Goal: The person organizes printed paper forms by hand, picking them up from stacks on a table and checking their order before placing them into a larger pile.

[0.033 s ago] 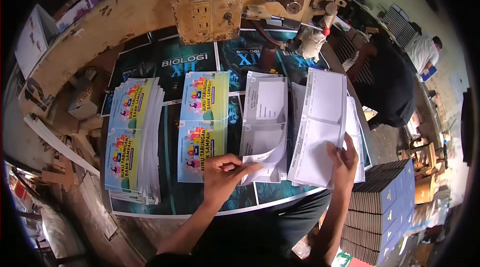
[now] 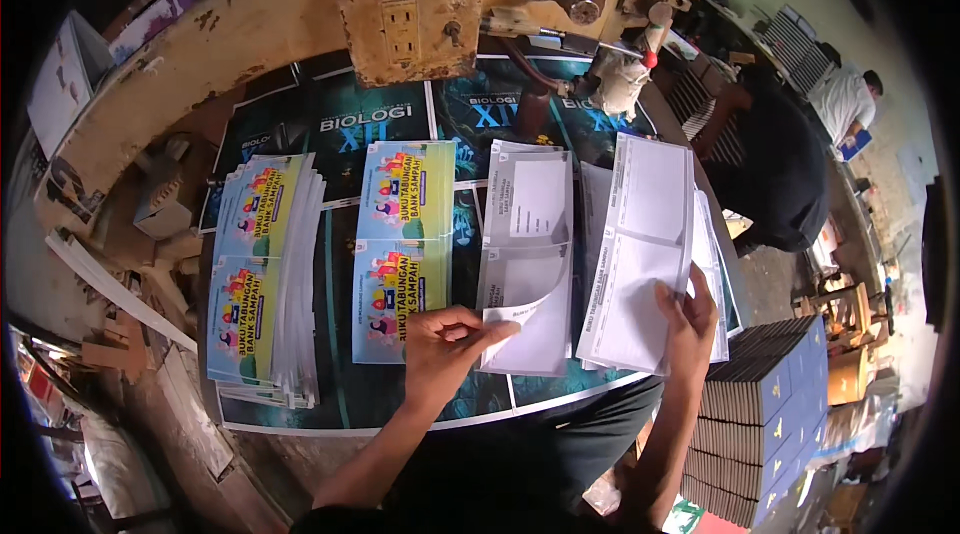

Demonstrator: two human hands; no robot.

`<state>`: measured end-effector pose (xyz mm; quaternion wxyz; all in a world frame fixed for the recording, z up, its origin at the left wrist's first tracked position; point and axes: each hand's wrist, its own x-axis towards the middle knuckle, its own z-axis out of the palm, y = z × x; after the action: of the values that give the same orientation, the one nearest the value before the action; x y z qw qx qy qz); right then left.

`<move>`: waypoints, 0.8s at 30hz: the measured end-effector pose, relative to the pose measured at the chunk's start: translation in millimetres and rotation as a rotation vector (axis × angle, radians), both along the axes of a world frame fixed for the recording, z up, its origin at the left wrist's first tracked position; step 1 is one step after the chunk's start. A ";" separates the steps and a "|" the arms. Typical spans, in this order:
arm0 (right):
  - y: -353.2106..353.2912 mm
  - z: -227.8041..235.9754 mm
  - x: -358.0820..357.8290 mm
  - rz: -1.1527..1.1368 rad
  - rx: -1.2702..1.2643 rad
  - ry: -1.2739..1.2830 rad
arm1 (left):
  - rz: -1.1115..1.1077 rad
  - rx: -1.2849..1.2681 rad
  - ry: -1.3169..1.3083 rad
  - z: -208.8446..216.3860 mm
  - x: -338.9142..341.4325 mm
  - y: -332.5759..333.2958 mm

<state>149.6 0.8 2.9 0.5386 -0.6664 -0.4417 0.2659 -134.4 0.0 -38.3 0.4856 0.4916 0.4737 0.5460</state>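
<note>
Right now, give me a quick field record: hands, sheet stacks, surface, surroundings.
left hand: pinches the curled lower corner of the top sheet on the grey sheet stack
right hand: grips the lower right edge of the white sheet stack, lifted off the bench
colourful covers: fanned cover pile at left, flat cover stack beside it
surface: dark posters spread over the workbench
behind: rusty machine housing
right side: blue booklet stack near the floor; another person bent over
</note>
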 end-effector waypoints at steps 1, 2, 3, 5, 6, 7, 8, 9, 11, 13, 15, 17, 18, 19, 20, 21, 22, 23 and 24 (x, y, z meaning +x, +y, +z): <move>-2.1 0.8 2.7 0.032 0.019 0.059 | 0.000 -0.027 -0.059 -8.2 0.9 -0.8; -2.0 2.2 6.1 0.069 0.042 0.122 | 0.006 -0.050 -0.113 -10.5 3.5 0.7; -1.9 0.5 9.3 0.102 0.037 0.145 | 0.005 -0.053 -0.117 -10.5 5.8 -0.6; -1.4 -9.3 3.7 0.097 0.012 0.131 | 0.039 -0.123 -0.244 -6.1 9.6 -4.7; -1.3 -14.7 -4.3 0.094 -0.011 0.119 | 0.046 -0.128 -0.248 -7.2 12.0 -5.7; 0.2 -18.4 -14.2 0.162 -0.003 0.069 | -0.001 -0.095 -0.281 -8.1 15.6 -5.1; 4.4 -30.7 -26.8 0.202 0.050 0.079 | -0.043 -0.062 -0.311 -7.8 14.9 -5.1; 8.1 -29.5 -39.2 0.289 -0.013 0.050 | -0.105 -0.053 -0.256 -7.3 12.0 -3.6; 16.5 -33.2 -61.7 0.459 -0.078 0.045 | -0.194 -0.063 -0.132 2.0 0.3 -4.4; 16.3 -50.6 -64.0 0.434 -0.054 0.118 | -0.286 0.131 -0.049 2.5 -11.7 -2.2; 14.5 -60.9 -43.7 0.403 -0.139 0.164 | -0.263 0.221 0.586 41.7 -40.8 -1.9; 18.5 -51.4 -45.5 0.287 -0.244 0.195 | -0.183 0.309 1.010 47.0 -70.1 -5.8; 22.2 -56.6 -45.8 0.193 -0.245 0.175 | -0.206 0.314 1.073 42.4 -84.0 -11.5; 23.9 -57.4 -47.4 0.173 -0.216 0.170 | -0.240 0.275 1.060 37.5 -91.4 -13.6; 24.5 -52.5 -53.2 0.159 -0.187 0.171 | -0.268 0.233 1.050 34.3 -98.6 -15.2; 22.4 -43.4 -60.0 0.158 -0.241 0.141 | -0.238 0.204 1.070 30.5 -105.1 -16.5; 18.5 -36.3 -68.9 0.158 -0.226 0.062 | -0.269 0.176 0.961 27.0 -110.5 -16.5; 17.3 -37.6 -66.4 0.254 -0.210 0.037 | -0.310 0.161 0.840 23.8 -114.4 -16.5; 18.4 -35.3 -66.9 0.346 -0.195 0.012 | -0.297 0.148 0.846 21.5 -118.3 -16.2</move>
<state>82.7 19.2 -32.5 0.4205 -0.6280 -0.5185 0.4000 -252.8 -16.2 -16.9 0.2860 0.7673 0.5147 0.2540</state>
